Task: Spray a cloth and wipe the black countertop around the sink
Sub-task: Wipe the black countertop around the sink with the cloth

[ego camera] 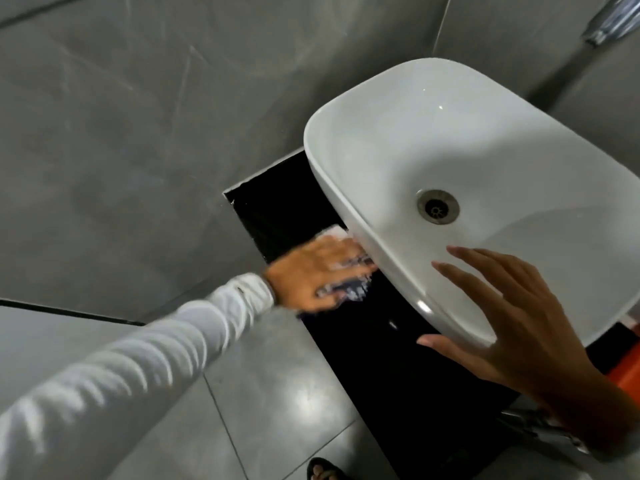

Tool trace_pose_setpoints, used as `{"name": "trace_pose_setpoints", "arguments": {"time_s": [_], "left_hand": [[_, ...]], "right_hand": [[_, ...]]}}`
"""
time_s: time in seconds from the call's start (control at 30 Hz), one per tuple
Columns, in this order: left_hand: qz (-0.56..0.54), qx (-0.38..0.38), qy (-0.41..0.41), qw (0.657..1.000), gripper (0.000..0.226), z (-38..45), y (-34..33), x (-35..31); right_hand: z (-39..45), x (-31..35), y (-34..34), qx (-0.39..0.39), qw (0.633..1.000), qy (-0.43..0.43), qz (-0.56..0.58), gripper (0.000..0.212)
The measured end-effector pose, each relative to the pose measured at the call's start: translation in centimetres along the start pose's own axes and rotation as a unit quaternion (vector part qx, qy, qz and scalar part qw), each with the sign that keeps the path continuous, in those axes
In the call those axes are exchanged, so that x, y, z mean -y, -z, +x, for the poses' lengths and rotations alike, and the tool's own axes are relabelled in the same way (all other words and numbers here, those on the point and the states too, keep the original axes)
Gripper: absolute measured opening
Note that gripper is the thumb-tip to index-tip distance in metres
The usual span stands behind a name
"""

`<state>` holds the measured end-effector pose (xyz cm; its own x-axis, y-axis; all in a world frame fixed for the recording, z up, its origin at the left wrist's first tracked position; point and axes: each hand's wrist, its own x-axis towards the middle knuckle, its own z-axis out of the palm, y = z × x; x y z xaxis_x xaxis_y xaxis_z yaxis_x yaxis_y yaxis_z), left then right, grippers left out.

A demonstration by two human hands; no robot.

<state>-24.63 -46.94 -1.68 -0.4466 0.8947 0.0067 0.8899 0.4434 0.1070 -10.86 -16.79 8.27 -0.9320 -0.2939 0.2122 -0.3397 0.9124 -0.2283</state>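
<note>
My left hand presses flat on a white and dark patterned cloth that lies on the black countertop, just left of the white vessel sink. The hand and cloth are blurred. A white corner of the cloth pokes out beyond my fingers, against the sink's outer wall. My right hand hovers with fingers spread over the sink's near rim and holds nothing. No spray bottle is in view.
Grey tiled wall surrounds the countertop at left and behind. A metal drain sits in the basin. A chrome fixture shows at top right, something orange at the right edge, grey floor tiles and my sandalled foot below.
</note>
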Motion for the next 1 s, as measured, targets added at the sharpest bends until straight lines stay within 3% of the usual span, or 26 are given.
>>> {"name": "trace_pose_setpoints", "arguments": {"time_s": [0.1,0.2,0.33,0.5,0.57,0.6,0.7,0.8,0.87,1.0], "left_hand": [[-0.012,-0.016,0.135,0.991,0.065,-1.4,1.2,6.4],[-0.037,-0.104,0.313,0.943,0.066,-3.4,0.5,7.6],[-0.206,-0.245,0.497,0.806,0.063,-2.5,-0.9,5.4],[-0.409,-0.408,0.566,0.588,0.072,-1.7,-1.0,2.8],[-0.462,-0.428,0.559,0.54,0.071,-1.6,-1.2,-0.1],[-0.47,-0.434,0.554,0.533,0.071,-1.6,-1.4,-2.1],[-0.474,-0.44,0.536,0.543,0.07,-1.5,-2.6,-9.9],[-0.429,-0.41,0.54,0.597,0.073,-0.9,-4.1,-18.4],[-0.384,-0.362,0.543,0.654,0.072,-0.7,-4.6,-24.3],[-0.219,-0.191,0.513,0.808,0.072,-0.4,-4.9,-31.1]], "right_hand": [[-0.1,0.0,-0.1,-0.004,1.0,0.005,-0.002,0.092],[0.0,-0.1,0.1,0.006,1.0,-0.001,0.005,0.094],[0.1,0.1,-0.1,0.012,1.0,-0.005,0.019,0.095],[0.0,0.2,0.0,0.025,0.999,-0.007,0.03,0.097],[0.0,0.3,0.0,0.03,0.999,-0.008,0.029,0.097],[0.1,0.2,-0.1,0.029,0.999,-0.006,0.027,0.097],[-0.1,0.2,-0.1,0.022,0.999,0.003,0.026,0.098],[-0.1,0.3,-0.1,0.015,1.0,0.0,0.02,0.098],[-0.3,0.6,0.2,0.007,1.0,0.001,0.003,0.097],[-0.4,0.8,0.8,0.04,0.999,-0.004,-0.037,0.101]]}}
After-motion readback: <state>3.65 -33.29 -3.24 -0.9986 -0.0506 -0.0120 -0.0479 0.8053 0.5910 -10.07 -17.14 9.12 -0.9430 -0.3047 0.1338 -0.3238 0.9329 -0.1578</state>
